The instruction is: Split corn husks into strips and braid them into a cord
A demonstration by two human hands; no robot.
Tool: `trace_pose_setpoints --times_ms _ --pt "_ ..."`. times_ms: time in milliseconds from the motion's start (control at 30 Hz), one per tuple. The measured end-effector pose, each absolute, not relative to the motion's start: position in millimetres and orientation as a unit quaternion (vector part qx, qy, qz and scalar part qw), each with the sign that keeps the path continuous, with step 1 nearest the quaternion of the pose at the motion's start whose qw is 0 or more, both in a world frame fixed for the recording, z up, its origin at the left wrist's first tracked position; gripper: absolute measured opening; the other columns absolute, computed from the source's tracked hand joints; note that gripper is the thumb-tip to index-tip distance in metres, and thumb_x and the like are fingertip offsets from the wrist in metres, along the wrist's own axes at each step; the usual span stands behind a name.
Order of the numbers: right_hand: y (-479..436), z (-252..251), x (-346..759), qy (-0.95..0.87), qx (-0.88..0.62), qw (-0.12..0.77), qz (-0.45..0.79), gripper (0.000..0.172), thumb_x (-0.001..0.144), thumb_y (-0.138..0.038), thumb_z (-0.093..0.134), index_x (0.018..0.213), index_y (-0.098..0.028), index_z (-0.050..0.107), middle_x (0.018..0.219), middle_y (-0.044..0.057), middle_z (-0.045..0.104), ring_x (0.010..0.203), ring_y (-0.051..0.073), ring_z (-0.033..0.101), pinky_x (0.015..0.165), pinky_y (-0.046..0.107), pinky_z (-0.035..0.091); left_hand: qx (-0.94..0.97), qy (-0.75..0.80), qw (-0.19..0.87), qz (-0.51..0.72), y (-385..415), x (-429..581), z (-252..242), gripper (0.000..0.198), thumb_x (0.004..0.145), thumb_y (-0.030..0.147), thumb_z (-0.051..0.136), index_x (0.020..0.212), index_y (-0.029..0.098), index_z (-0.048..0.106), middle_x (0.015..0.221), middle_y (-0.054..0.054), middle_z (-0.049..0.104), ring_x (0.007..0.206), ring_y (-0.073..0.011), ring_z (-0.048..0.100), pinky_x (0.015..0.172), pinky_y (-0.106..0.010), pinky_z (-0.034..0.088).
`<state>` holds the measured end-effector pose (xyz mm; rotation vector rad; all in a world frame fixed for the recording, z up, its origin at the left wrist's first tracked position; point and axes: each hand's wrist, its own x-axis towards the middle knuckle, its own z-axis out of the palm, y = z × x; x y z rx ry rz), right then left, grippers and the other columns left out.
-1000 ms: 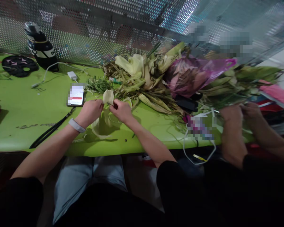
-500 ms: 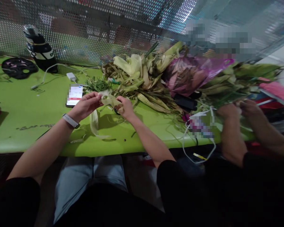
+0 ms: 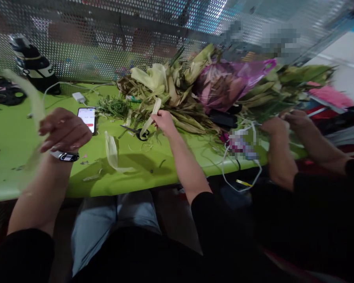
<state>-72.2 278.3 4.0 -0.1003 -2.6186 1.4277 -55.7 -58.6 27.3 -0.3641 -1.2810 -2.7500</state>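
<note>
My left hand (image 3: 64,129) is raised over the left part of the table, palm toward me. A pale, motion-blurred strip of corn husk (image 3: 34,96) is held in its curled fingers. My right hand (image 3: 164,122) pinches a narrow, light husk strip (image 3: 154,112) that hangs across the black-handled scissors (image 3: 141,133) on the table. Between the two hands lies a loose curled husk piece (image 3: 111,151). Beyond my right hand spreads a heap of dry and pale husks (image 3: 168,88), with a bundle of thin green strands (image 3: 113,107) at its left.
A phone (image 3: 90,117) lies near my left hand, below a white charger (image 3: 78,97). A dark bottle (image 3: 37,68) and black mask (image 3: 1,92) stand back left. Right are a purple plastic bag (image 3: 220,84), white cable (image 3: 224,171), and a co-worker's hands (image 3: 284,122).
My hands, together on one husk before, are now far apart. The left swung left and toward me with a strip; the right stays near the scissors with another. The view shifted slightly.
</note>
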Motion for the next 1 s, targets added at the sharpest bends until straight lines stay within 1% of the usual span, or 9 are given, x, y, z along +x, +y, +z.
trace_pose_setpoints --times_ms 67,133,233,333,400,533,667,833,1000 --pt "280 8 -69 -0.830 0.003 -0.020 0.558 0.019 0.081 -0.029 0.069 0.070 -0.018 0.059 0.057 -0.002 0.058 0.048 0.009 0.048 0.050 0.021 0.039 -0.147 -0.474 -0.059 -0.866 -36 -41 27 0.043 0.070 0.069 0.068 0.071 0.028 0.058 0.037 0.009 0.033 0.040 -0.0099 0.044 0.052 -0.025 0.043" --pt "280 10 -65 -0.806 0.068 -0.108 0.578 0.021 0.075 -0.031 0.077 0.072 -0.016 0.062 0.054 -0.004 0.057 0.047 0.007 0.046 0.048 0.020 0.036 -0.139 -0.554 -0.141 -0.809 -8 -25 25 0.033 0.070 0.049 0.082 0.082 0.024 0.066 0.062 0.005 0.063 0.059 -0.0104 0.060 0.069 -0.028 0.053" --pt "279 9 -61 -0.817 0.121 -0.186 0.532 0.032 0.068 -0.038 0.084 0.075 -0.014 0.065 0.055 -0.004 0.059 0.048 0.007 0.047 0.047 0.020 0.035 -0.136 -0.706 -0.142 -0.680 17 -14 22 0.043 0.075 0.056 0.078 0.091 0.017 0.073 0.083 -0.005 0.074 0.076 -0.0152 0.068 0.081 -0.032 0.055" --pt "279 5 -62 -0.852 0.097 -0.164 0.488 0.038 0.065 -0.044 0.087 0.077 -0.014 0.065 0.056 -0.004 0.059 0.050 0.007 0.048 0.048 0.021 0.034 -0.128 -0.874 0.025 -0.469 11 -16 31 0.050 0.080 0.058 0.071 0.107 0.015 0.074 0.094 -0.011 0.076 0.082 -0.0216 0.069 0.079 -0.035 0.054" --pt "278 4 -63 -0.863 0.073 -0.107 0.488 0.041 0.067 -0.047 0.085 0.076 -0.014 0.063 0.054 -0.005 0.057 0.049 0.007 0.045 0.049 0.021 0.033 -0.102 -0.941 0.090 -0.309 -3 -22 39 0.047 0.082 0.057 0.068 0.104 0.016 0.074 0.094 -0.012 0.076 0.087 -0.0270 0.068 0.078 -0.038 0.052" --pt "268 6 -57 -0.855 0.090 -0.045 0.509 0.042 0.071 -0.053 0.081 0.076 -0.016 0.061 0.056 -0.005 0.056 0.050 0.007 0.044 0.050 0.022 0.031 -0.093 -0.989 -0.048 -0.107 -22 -36 40 0.049 0.072 0.060 0.074 0.092 0.016 0.072 0.080 -0.013 0.071 0.080 -0.0322 0.067 0.067 -0.036 0.047" --pt "250 10 -40 -0.836 0.151 -0.054 0.525 0.042 0.074 -0.055 0.077 0.081 -0.016 0.063 0.062 -0.003 0.060 0.055 0.010 0.051 0.053 0.024 0.037 -0.182 -0.961 -0.082 -0.193 -18 -43 26 0.025 0.071 0.043 0.073 0.072 0.019 0.064 0.069 -0.007 0.067 0.069 -0.0242 0.064 0.061 -0.031 0.041" --pt "221 5 -22 -0.816 0.206 -0.119 0.527 0.047 0.075 -0.060 0.076 0.087 -0.015 0.066 0.072 0.000 0.064 0.061 0.011 0.053 0.059 0.026 0.041 -0.207 -0.865 -0.088 -0.449 -8 -33 30 0.025 0.077 0.042 0.070 0.081 0.018 0.061 0.074 -0.004 0.070 0.067 -0.0172 0.064 0.061 -0.028 0.047" --pt "207 -4 -21 -0.785 0.280 -0.134 0.537 0.048 0.076 -0.063 0.073 0.073 -0.016 0.059 0.068 -0.002 0.057 0.063 0.010 0.049 0.061 0.026 0.040 -0.194 -0.818 -0.053 -0.538 -6 -31 30 0.027 0.072 0.036 0.080 0.079 0.016 0.063 0.068 -0.002 0.068 0.062 -0.0142 0.063 0.061 -0.028 0.052"
